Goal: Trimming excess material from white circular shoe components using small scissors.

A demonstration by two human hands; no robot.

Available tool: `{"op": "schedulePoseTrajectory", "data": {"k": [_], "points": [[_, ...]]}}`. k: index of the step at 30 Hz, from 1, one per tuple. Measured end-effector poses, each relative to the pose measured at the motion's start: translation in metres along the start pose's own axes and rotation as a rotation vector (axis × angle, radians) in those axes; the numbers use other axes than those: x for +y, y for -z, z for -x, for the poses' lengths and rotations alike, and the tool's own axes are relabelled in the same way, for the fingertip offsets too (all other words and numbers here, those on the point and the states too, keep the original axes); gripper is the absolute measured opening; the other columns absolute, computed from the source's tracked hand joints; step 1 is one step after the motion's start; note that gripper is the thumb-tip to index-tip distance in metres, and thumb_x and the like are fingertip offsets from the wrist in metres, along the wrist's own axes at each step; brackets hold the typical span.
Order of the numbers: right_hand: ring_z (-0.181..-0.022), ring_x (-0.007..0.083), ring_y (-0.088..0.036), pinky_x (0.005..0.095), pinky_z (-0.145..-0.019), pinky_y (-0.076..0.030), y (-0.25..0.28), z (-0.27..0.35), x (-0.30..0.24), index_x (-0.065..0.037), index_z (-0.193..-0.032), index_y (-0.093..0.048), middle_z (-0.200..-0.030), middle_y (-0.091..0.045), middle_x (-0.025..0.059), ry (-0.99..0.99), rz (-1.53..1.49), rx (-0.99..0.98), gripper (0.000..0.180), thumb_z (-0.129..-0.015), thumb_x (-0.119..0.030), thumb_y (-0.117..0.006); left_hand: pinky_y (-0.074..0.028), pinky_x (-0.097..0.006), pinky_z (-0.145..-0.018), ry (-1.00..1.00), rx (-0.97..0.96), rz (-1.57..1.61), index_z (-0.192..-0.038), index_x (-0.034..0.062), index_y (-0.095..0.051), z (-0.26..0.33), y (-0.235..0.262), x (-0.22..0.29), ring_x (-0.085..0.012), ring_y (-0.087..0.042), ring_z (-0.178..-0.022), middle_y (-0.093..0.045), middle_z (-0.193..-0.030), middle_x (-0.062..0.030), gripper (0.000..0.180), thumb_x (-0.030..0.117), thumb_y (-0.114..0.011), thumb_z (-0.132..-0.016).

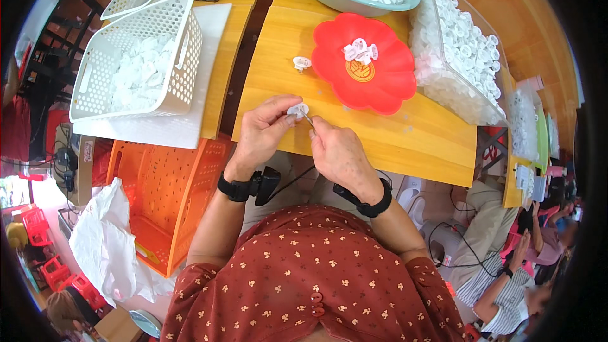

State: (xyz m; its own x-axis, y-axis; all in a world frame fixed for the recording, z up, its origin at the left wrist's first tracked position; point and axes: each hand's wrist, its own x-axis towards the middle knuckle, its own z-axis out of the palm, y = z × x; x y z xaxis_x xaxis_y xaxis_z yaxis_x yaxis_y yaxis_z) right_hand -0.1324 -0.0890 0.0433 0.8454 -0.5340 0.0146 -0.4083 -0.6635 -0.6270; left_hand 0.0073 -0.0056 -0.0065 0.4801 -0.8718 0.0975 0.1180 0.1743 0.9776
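At frame centre, the left hand (pixel 263 130) pinches a white cap (pixel 297 111) over the bench (pixel 411 145) edge, steadying it while the right hand (pixel 339 152) grips a thin tool (pixel 308 118) against it. Beyond, the red dish (pixel 386 82) keeps a few caps within reach.

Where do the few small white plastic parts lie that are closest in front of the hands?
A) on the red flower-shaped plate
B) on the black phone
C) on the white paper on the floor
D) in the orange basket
A: a small heap of white plastic parts lies on the red flower-shaped plate, just beyond the left hand and right hand on the wooden table.
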Motion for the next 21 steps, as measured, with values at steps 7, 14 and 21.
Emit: {"op": "schedulePoseTrajectory", "data": {"k": [7,14,21], "points": [[-0.064,0.0421,-0.057,0.0485,-0.059,-0.045,-0.005,-0.006,0.005,0.004,-0.085,-0.051,-0.065,-0.057,0.0256,-0.007,-0.035,-0.056,0.015,-0.083,-0.01,-0.048,-0.047,-0.024,-0.078,-0.039,0.021,-0.14,-0.108,-0.0023,-0.059,0.002,-0.003,0.003,-0.014,-0.058,-0.09,-0.06,-0.1,-0.0093,0.029,-0.01,-0.055,-0.08],[-0.065,0.0427,-0.057,0.0492,-0.061,-0.045,-0.001,-0.01,0.002,0.004,-0.085,-0.051,-0.067,-0.057,0.0256,-0.087,-0.117,-0.081,0.015,-0.083,-0.011,-0.048,-0.047,-0.024,-0.08,0.014,0.064,-0.095,-0.106,-0.0033,-0.059,0.001,-0.007,0.0,-0.013,-0.058,-0.09,-0.06,-0.101,-0.0083,0.026,-0.009,-0.056,-0.081],[-0.067,0.0411,-0.058,0.0476,-0.06,-0.045,-0.002,0.007,0.005,0.003,-0.09,-0.052,-0.073,-0.059,0.0239,-0.076,-0.098,-0.009,0.017,-0.083,-0.012,-0.049,-0.046,-0.023,-0.077,-0.08,0.081,-0.168,-0.106,-0.0017,-0.06,0.0,-0.007,-0.002,-0.0134,-0.057,-0.089,-0.059,-0.101,-0.009,0.026,-0.007,-0.057,-0.081]]}}
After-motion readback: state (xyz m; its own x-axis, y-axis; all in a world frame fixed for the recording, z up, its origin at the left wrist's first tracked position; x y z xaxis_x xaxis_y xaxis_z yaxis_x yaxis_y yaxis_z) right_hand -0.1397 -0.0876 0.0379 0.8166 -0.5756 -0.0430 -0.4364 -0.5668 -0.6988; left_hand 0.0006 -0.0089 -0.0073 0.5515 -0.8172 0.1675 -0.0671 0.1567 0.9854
